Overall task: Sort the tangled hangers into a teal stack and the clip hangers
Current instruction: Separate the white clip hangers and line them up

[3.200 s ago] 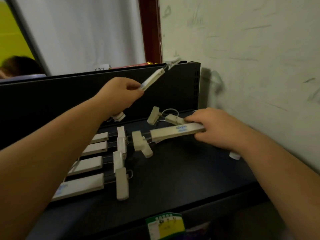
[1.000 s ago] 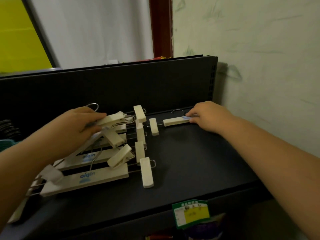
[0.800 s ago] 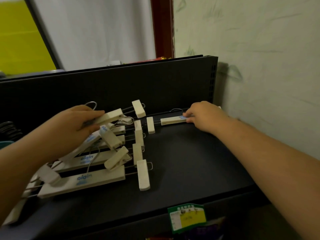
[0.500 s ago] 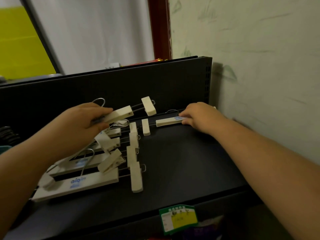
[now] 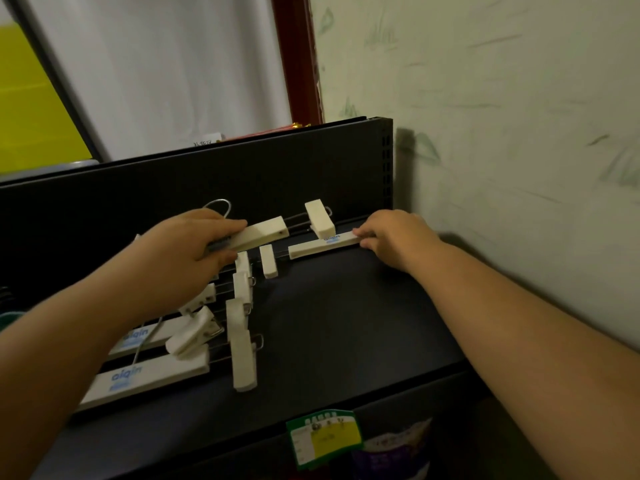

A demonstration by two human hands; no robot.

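since half a second ago the left hand (image 5: 187, 247) is lifting its clip hanger (image 5: 263, 232) a little higher off the pile, fingers curled round the cream bar, its wire hook (image 5: 219, 206) arching above the knuckles and one blocky clip (image 5: 319, 218) hanging at the rod's far end. the right hand (image 5: 391, 237) is still pinching the end of another cream bar (image 5: 323, 244) lying flat at the back of the dark shelf (image 5: 346, 323). the remaining clip hangers (image 5: 194, 334) are lying in a loose row at left (smooth rectangular bars, thin metal rods, blue lettering on two).
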